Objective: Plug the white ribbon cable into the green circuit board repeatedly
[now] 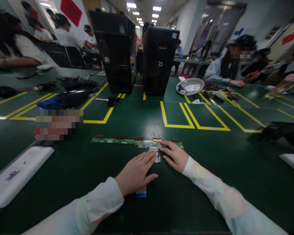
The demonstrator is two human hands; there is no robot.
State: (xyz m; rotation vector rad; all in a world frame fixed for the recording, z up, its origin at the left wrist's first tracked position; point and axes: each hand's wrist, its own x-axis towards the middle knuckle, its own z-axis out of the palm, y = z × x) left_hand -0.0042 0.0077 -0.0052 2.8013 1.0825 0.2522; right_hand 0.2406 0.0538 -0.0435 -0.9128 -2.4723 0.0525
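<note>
A long, narrow green circuit board (127, 141) lies across the dark green table in front of me. From its middle a white flat cable (141, 192) with a blue end runs toward me, partly under my left hand (137, 171). That hand lies flat, fingertips on the cable near the board's connector, thumb apart. My right hand (175, 156) rests with fingers spread, its fingertips touching the board's near edge right of the connector. Neither hand grips anything.
Two black computer towers (116, 52) (159, 62) stand ahead. A white basket (189, 86) sits right of them. A white device (19, 176) lies at left, near a blue item (51, 103) and cables. Yellow tape marks the table (127, 114). Several people sit around.
</note>
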